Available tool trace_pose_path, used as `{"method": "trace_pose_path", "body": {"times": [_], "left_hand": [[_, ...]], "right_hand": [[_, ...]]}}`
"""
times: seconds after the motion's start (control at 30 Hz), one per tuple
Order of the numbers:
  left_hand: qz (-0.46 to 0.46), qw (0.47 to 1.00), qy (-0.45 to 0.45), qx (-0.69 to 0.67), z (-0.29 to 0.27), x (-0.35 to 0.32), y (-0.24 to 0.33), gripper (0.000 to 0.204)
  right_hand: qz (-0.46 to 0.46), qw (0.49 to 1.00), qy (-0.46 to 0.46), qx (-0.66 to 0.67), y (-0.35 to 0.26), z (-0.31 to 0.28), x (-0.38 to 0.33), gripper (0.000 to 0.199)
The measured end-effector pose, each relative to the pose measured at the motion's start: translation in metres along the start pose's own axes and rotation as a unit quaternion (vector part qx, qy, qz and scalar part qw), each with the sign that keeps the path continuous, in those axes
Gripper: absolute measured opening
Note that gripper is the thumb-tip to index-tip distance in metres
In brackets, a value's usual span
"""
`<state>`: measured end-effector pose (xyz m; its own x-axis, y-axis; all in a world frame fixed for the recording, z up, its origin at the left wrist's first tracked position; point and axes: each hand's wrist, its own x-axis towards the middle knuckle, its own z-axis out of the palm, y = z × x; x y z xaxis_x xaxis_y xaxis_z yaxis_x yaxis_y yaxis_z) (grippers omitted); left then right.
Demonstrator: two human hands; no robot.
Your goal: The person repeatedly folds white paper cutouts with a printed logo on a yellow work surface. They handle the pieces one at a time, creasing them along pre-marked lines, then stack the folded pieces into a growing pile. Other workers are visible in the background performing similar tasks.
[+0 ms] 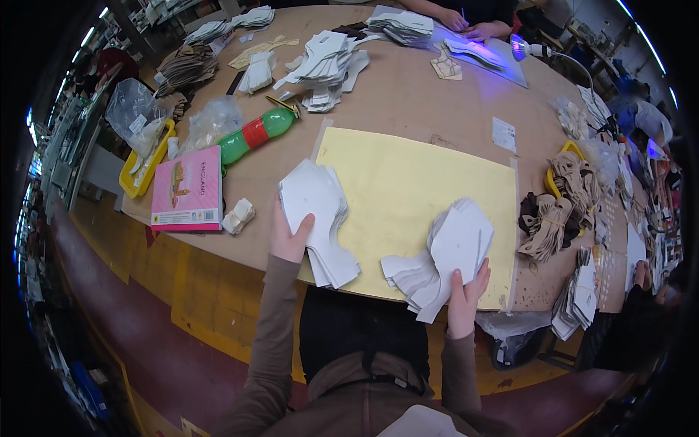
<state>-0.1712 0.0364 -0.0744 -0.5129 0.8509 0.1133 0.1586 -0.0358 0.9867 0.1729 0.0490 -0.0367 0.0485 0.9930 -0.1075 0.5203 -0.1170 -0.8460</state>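
Observation:
My left hand (290,237) grips a stack of white cut pieces (314,200), its thumb on top and the fingers hidden along the outer edge. The pieces are flat, curved shapes, slightly fanned. A second stack of the same white pieces (460,237) is in my right hand (466,295), the thumb on its face and fingers at its right side. This stack fans out toward the lower left. Both stacks are over a pale yellow sheet (408,167) fixed to the brown-covered table (393,87), near its front edge. A gap separates the two stacks.
Left of the sheet are a pink notebook (186,191), a green bottle (258,135), a yellow tray (149,162) and a white crumpled bundle (239,216). Tan bundled pieces (546,227) lie right. More white stacks (325,62) stand behind. A co-worker's hands (473,30) work beneath a lamp (528,48).

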Motion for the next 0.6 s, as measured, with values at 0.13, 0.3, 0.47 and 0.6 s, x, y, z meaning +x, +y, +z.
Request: {"method": "trace_pose_path", "body": {"times": [0.13, 0.3, 0.47, 0.6], "left_hand": [[0.012, 1.0, 0.001, 0.013, 0.014, -0.003, 0.012, 0.088], [-0.092, 0.991, 0.035, -0.094, 0.023, 0.0, 0.02, 0.088], [-0.16, 0.967, -0.012, -0.197, 0.027, 0.0, 0.028, 0.08], [-0.082, 0.988, -0.02, -0.129, 0.045, -0.006, 0.037, 0.078]], "right_hand": [[-0.044, 0.973, -0.034, 0.226, -0.009, 0.024, 0.016, 0.079], [0.019, 0.89, 0.003, 0.456, -0.038, 0.049, 0.019, 0.095], [-0.026, 0.917, 0.014, 0.398, -0.04, 0.054, 0.038, 0.089], [-0.062, 0.945, -0.024, 0.319, -0.046, 0.038, 0.061, 0.081]]}}
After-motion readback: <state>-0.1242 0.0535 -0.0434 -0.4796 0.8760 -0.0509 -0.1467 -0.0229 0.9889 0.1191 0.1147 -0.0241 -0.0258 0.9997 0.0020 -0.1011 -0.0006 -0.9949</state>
